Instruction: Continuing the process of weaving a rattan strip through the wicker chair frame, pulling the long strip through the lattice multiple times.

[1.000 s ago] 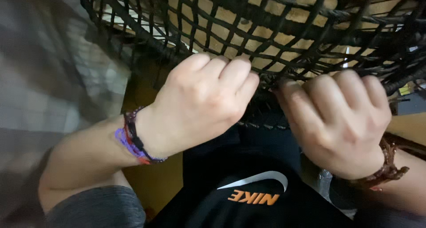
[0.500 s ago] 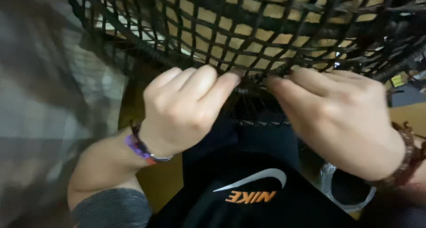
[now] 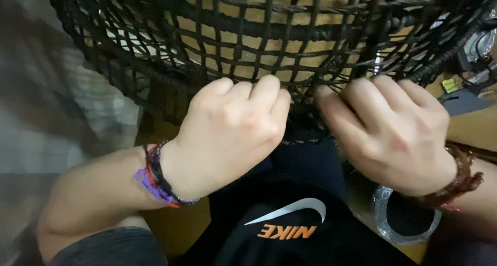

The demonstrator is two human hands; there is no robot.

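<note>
The left hand (image 3: 233,134) was curled into a fist, its fingertips tucked under the lower edge of the black mesh (image 3: 248,43) that filled the top of the view above the lap. The mesh looked light and fairly stiff, a woven lattice with open squares, springy rather than fragile; its thick bound rim (image 3: 290,30) seemed the firmest place to hold. The right hand (image 3: 393,136) pinched strands at the same edge. A tape roll (image 3: 383,214) lay below it.
</note>
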